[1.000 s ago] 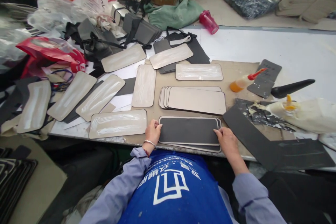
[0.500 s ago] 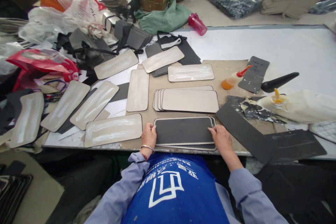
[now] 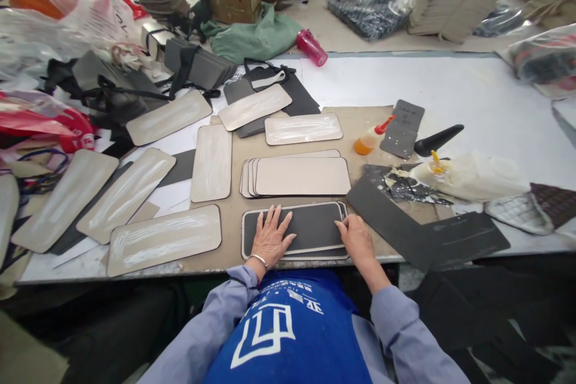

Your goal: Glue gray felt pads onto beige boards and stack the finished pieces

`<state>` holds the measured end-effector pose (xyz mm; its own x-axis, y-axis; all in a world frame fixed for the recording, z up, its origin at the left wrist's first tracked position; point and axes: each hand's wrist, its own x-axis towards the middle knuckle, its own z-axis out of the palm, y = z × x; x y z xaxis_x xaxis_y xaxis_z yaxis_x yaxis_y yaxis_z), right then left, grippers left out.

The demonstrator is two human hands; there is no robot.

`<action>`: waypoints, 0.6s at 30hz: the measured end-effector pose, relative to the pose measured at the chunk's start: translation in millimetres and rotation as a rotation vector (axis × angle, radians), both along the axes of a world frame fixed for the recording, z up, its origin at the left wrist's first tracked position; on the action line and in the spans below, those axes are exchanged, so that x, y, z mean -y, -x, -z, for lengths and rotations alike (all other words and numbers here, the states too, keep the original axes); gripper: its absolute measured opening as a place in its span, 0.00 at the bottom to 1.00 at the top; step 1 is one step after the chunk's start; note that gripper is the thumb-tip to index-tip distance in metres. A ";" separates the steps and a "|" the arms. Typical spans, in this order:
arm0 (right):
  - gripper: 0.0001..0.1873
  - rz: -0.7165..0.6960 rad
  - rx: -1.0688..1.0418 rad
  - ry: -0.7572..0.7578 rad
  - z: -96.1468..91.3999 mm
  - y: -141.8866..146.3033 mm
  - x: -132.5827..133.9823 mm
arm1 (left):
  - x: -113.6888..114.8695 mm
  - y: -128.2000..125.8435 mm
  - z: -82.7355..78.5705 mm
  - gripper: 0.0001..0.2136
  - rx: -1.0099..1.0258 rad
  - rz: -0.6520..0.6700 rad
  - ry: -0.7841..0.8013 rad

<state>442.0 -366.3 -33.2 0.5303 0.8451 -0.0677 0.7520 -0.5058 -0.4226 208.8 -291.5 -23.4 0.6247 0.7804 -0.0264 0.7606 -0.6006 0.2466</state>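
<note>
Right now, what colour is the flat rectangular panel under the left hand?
The panel is dark grey with a pale border; head view.

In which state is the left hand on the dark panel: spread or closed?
Spread. The left hand lies on the dark panel, back upward, with gaps showing between its fingers.

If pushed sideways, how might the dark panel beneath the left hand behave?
The dark panel may slide unless bonded: it sits slightly out of line with the piece below. It looks thin, so probably light. It seems fairly stiff, lying flat with straight long edges, though the left hand covers part.
</note>
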 end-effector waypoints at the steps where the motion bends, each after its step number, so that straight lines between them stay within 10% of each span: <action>1: 0.09 0.024 -0.051 -0.016 0.8 -3.3 1.0 | -0.7 0.2 3.1 0.25 -0.012 -0.001 0.007; 6: 0.12 0.087 -0.035 -0.119 -6.7 -13.3 2.3 | -1.4 3.2 9.0 0.26 -0.024 0.002 0.009; 14: 0.27 -0.620 0.291 -0.218 3.1 33.8 -29.1 | 0.1 2.5 5.5 0.27 -0.024 0.006 -0.004; 18: 0.29 -0.692 0.343 -0.176 19.0 37.6 -30.7 | -2.1 7.4 7.9 0.31 -0.009 -0.010 0.009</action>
<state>404.3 -335.6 -52.2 -0.1523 0.9736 0.1699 0.9741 0.1769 -0.1406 201.4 -289.5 -31.3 0.6164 0.7865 -0.0391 0.7689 -0.5904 0.2452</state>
